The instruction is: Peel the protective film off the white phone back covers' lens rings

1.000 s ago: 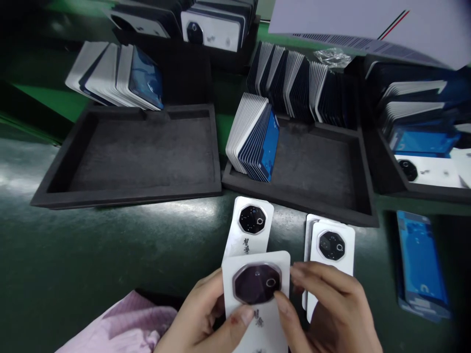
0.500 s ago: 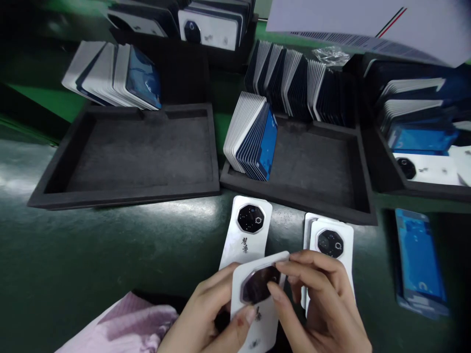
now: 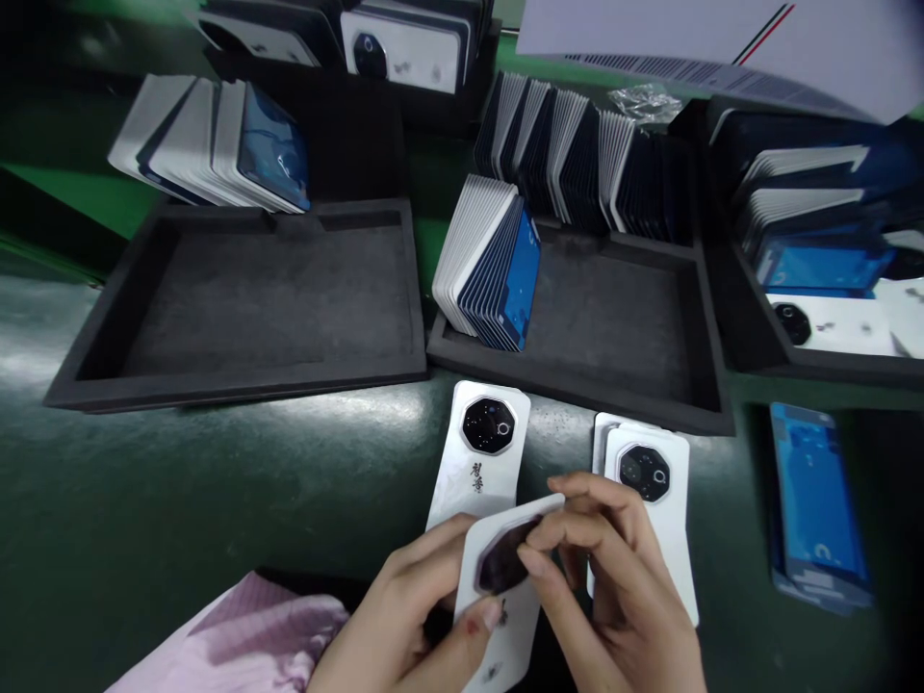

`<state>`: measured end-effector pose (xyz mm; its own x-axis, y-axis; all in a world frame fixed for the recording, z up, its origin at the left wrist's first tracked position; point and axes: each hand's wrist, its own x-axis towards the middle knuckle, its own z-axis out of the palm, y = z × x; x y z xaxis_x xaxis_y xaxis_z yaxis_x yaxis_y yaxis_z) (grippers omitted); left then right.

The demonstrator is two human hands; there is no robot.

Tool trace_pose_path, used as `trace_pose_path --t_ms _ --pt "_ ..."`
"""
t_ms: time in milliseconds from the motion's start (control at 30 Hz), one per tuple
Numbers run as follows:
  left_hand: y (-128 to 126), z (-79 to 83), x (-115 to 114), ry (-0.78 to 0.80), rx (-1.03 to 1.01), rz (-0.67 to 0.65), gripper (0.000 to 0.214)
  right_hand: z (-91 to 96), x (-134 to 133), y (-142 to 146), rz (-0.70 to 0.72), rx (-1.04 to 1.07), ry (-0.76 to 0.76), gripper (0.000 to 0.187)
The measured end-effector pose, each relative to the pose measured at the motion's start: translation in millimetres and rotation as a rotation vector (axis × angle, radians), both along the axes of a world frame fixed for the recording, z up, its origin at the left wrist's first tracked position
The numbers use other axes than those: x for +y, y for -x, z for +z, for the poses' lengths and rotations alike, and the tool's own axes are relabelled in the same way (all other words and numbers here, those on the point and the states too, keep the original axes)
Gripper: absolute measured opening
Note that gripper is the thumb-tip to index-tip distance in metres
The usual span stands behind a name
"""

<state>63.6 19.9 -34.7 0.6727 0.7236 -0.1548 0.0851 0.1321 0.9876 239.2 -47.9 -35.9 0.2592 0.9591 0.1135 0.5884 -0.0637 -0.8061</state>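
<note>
The head-worn camera looks forward and down, close above the left hand (image 3: 423, 608) and right hand (image 3: 613, 582), facing black trays (image 3: 278, 298) farther away.

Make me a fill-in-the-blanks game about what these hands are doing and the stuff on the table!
1. The left hand holds a ______ panel with a dark patch on it.
2. The right hand is nearer than the left to the flat pile at the table's far right, whose top sheet is mostly ______.
3. A pink sleeve shows beside the ______ hand.

Missing words: white; blue; left.
</note>
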Motion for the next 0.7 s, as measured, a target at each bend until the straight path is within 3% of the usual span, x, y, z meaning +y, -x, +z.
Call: trace_pose_path --t_ms 200,467,700 --pt "-2 0.9 3 -0.03 -0.062 0.003 0.087 -0.9 0 6 -0.09 -0.126 -0.09 0.026" --pt "0 -4.7 -1 -0.04 0.057 -0.072 0.044 2.0 -1 -3 -0.019 -0.057 -0.023 0.019" --pt "-1 -5.9 -2 -0.037 0.078 -0.071 0.05 3.7 -2 -8 0.029 -0.108 0.02 0.013"
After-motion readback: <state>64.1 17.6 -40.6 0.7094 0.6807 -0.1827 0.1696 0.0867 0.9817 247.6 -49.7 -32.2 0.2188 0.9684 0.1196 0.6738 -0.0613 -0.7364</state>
